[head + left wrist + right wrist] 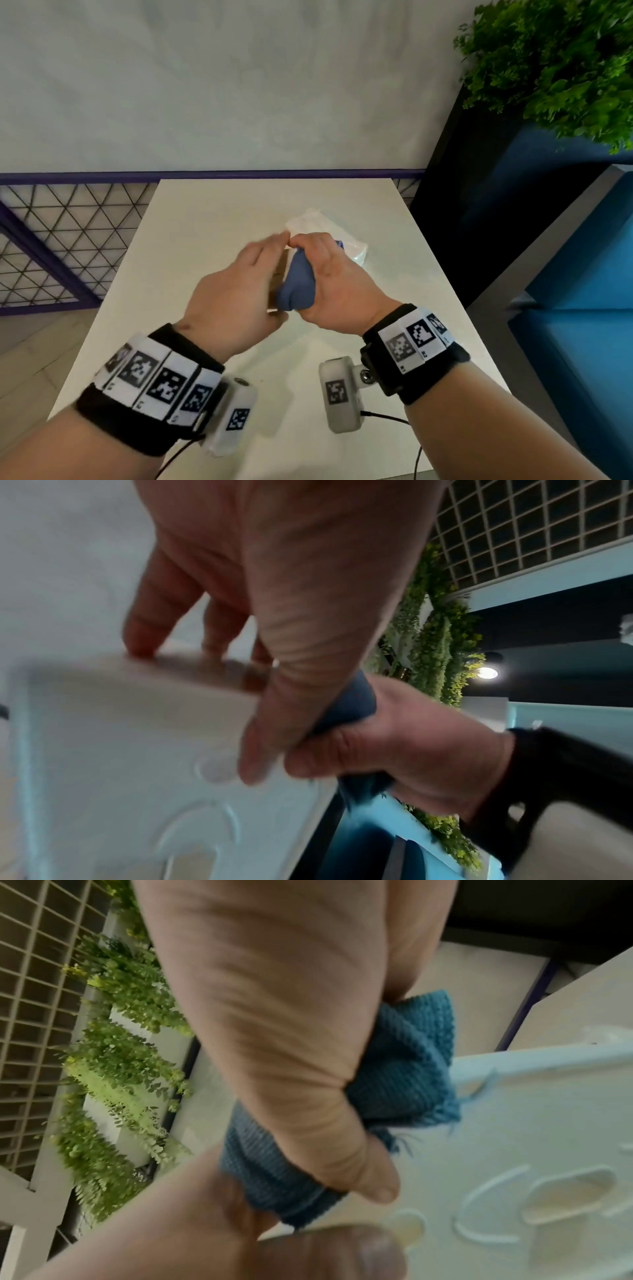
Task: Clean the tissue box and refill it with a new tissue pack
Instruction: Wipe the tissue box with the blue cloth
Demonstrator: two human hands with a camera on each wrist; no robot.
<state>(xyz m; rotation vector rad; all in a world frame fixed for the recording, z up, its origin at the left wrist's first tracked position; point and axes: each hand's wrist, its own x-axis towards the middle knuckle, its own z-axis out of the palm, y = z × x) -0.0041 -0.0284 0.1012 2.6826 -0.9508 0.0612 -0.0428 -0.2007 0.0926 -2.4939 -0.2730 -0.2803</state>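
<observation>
Hands meet over the middle of the white counter (212, 219) in the head view. The left hand (236, 291) holds the tissue box (281, 270), its grip wrapped around the box: in the left wrist view the fingers (154, 610) lie over the far edge of the box (130, 710) and the thumb reaches down its near face. That face is pale with raised curved lines and a small round bump, though blur softens it.

The right hand (329, 274) has its grip clenched around a bunched blue cloth (296, 284), which is pressed against the side of the box, between the two hands. In the right wrist view the cloth (404, 1069) bulges out of the right hand (281, 1015) above and below the thumb, with frayed threads touching the pale face of the box (514, 1137).

Behind the hands, toward the centre right of the head view, a white tissue pack (329, 222) lies flat on the counter, partly hidden by the right hand.

A green plant (555, 65) fills the upper right corner.
</observation>
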